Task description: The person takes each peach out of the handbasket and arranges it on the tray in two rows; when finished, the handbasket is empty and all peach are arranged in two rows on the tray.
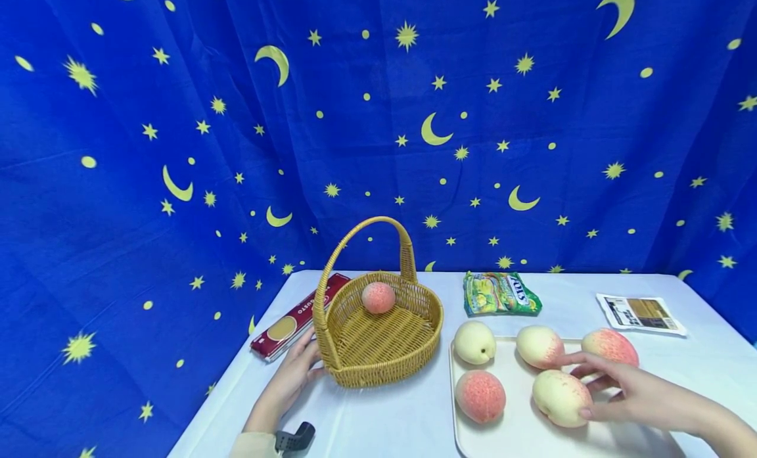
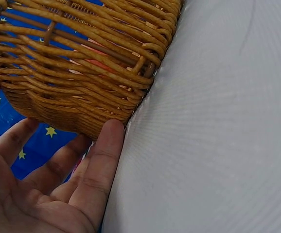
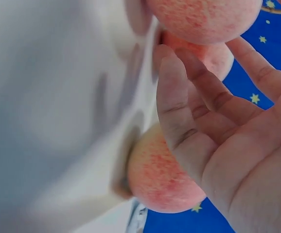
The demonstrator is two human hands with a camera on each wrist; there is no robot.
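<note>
A wicker basket (image 1: 381, 377) with a tall handle stands on the table, a pink peach (image 1: 378, 297) inside it. My left hand (image 1: 292, 372) touches the basket's left side, fingers extended along the weave; in the left wrist view those fingertips (image 2: 112, 133) meet its lower edge. At the right, my right hand (image 1: 627, 389) reaches over a pale tray (image 1: 514, 438), its loosely bent fingers and thumb beside a cream peach (image 1: 562, 397). In the right wrist view this peach (image 3: 206, 19) lies near the thumb and fingers. Whether they press on it is unclear.
Other peaches on the tray are a pink one (image 1: 480, 396), a cream one (image 1: 475, 343), a two-toned one (image 1: 540, 346) and a reddish one (image 1: 610, 346). Behind lie a green bag (image 1: 501, 294) and a flat packet (image 1: 641, 315). A red box (image 1: 296, 320) lies left of the basket.
</note>
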